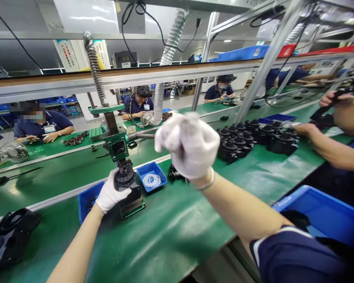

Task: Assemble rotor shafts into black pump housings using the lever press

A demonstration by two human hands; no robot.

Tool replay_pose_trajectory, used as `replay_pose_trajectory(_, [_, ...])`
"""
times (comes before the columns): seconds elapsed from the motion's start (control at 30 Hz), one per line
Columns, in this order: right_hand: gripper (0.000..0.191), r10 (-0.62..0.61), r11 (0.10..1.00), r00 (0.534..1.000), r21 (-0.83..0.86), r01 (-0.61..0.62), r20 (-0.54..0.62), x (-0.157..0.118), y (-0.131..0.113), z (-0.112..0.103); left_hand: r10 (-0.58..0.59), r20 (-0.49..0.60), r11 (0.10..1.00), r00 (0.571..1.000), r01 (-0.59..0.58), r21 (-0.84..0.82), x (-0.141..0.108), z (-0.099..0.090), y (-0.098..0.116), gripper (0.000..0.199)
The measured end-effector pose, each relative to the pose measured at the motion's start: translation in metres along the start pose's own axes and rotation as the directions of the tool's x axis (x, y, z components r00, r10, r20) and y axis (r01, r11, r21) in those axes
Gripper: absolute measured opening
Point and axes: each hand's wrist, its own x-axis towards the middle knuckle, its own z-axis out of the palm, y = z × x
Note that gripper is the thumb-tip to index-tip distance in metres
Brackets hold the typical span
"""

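Observation:
A green hand-operated arbor press (118,145) stands on the bench, with a coiled spring above it. My left hand (110,193), in a white glove, is closed around a round black plastic housing (124,177) beneath the press ram. The ram's lower end meets the top of that housing. My gloved right hand (190,143) is raised to the right of the press and closed in a fist, slightly blurred. The press lever (140,135) runs into this fist, so its far end is hidden.
Beside the press sit a blue bin (152,184) of clear tubing rings and another blue bin (83,202). Black housings (231,145) stand grouped at right; black parts (11,236) lie at left. A co-worker's arm (321,145) reaches in near a blue crate (324,212).

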Motion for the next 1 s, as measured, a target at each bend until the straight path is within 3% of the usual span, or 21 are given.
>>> replay_pose_trajectory(0.1, [0.043, 0.143, 0.99, 0.982, -0.029, -0.141, 0.119, 0.009, 0.002, 0.0, 0.011, 0.012, 1.0, 1.0, -0.011, -0.001, 0.0, -0.002, 0.0, 0.082])
replay_pose_trajectory(0.27, [0.043, 0.008, 1.0, 0.996, -0.017, -0.01, -0.088, -0.018, 0.006, -0.005, 0.006, 0.032, 1.0, 0.999, -0.005, -0.014, 0.0, -0.005, 0.0, 0.083])
replay_pose_trajectory(0.33, [0.043, 0.042, 0.998, 0.999, -0.045, -0.043, -0.033, -0.018, 0.003, -0.007, 0.001, 0.038, 1.0, 0.999, -0.001, 0.003, 0.0, -0.006, 0.0, 0.083])
replay_pose_trajectory(0.43, [0.039, 0.176, 0.984, 0.973, -0.049, -0.17, 0.152, -0.001, -0.005, -0.007, -0.016, 0.014, 0.999, 1.0, 0.015, 0.046, 0.001, -0.006, -0.001, 0.083])
replay_pose_trajectory(0.5, [0.037, 0.221, 0.975, 0.96, -0.025, -0.22, 0.173, 0.004, -0.009, -0.006, -0.029, -0.011, 0.998, 1.0, 0.029, 0.056, 0.002, -0.005, -0.002, 0.085])
replay_pose_trajectory(0.63, [0.042, 0.047, 0.999, 0.997, -0.015, -0.048, -0.055, -0.017, -0.003, -0.006, -0.047, -0.007, 0.999, 0.999, 0.047, 0.024, 0.002, -0.003, -0.003, 0.086])
replay_pose_trajectory(0.7, [0.041, -0.002, 1.0, 0.999, -0.023, 0.001, -0.044, -0.023, 0.002, -0.006, -0.051, 0.006, 0.999, 0.999, 0.051, 0.011, 0.002, -0.004, -0.003, 0.087])
replay_pose_trajectory(0.8, [0.04, 0.105, 0.99, 0.991, -0.1, -0.096, 0.084, -0.021, 0.003, -0.008, -0.056, 0.023, 0.998, 0.998, 0.057, -0.014, 0.0, -0.005, -0.003, 0.088])
replay_pose_trajectory(0.87, [0.039, 0.119, 0.987, 0.991, -0.114, -0.111, 0.064, -0.021, 0.001, -0.008, -0.062, 0.045, 0.997, 0.997, 0.064, -0.037, 0.0, -0.006, -0.003, 0.089])
replay_pose_trajectory(0.93, [0.037, 0.041, 0.997, 0.999, -0.063, -0.041, 0.001, -0.024, 0.001, -0.008, -0.067, 0.06, 0.996, 0.996, 0.071, -0.058, 0.001, -0.007, -0.001, 0.09])
replay_pose_trajectory(1.0, [0.032, -0.036, 0.999, 0.999, -0.022, 0.036, 0.009, -0.024, 0.002, -0.007, -0.073, 0.062, 0.995, 0.995, 0.077, -0.068, 0.003, -0.007, 0.003, 0.092])
